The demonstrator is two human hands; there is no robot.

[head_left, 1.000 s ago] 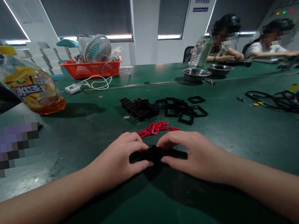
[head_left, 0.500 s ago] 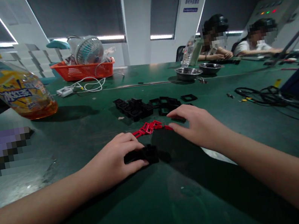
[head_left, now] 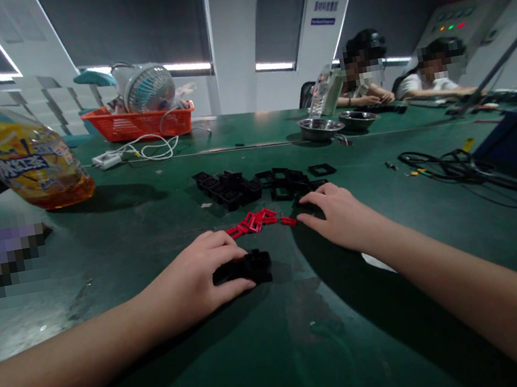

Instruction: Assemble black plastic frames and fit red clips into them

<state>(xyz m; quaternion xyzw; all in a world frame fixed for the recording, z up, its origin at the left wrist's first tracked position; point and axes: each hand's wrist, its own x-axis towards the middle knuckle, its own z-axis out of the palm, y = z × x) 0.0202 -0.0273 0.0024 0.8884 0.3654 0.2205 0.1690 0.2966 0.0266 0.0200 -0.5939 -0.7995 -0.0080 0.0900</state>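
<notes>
My left hand (head_left: 207, 271) grips a black block-like plastic part (head_left: 259, 266), fingers on its far side and thumb on its near side; the part rests low at the table. Over on the right, my right hand (head_left: 333, 210) hovers by the near right end of a group of flat black square frames (head_left: 284, 182), thumb and forefinger apart. Dark pieces show in the gap, partly hidden by the fingers. Between my hands lie a heap of small red clip-like parts (head_left: 253, 222) and a separate red piece (head_left: 288, 221) close to my right thumb. Behind the heap stand black box-shaped parts (head_left: 228, 190).
A tea bottle (head_left: 29, 159) stands left on the green table (head_left: 277, 362). Farther back are an orange basket (head_left: 142, 122) with a fan, a white cable (head_left: 152, 150) and metal bowls (head_left: 322, 129). Black cables (head_left: 453, 171) lie right. Two people sit beyond.
My right hand has shifted a little to the right, away from the red parts, and its shadow moved with it. My left hand keeps its grip. The view has turned slightly.
</notes>
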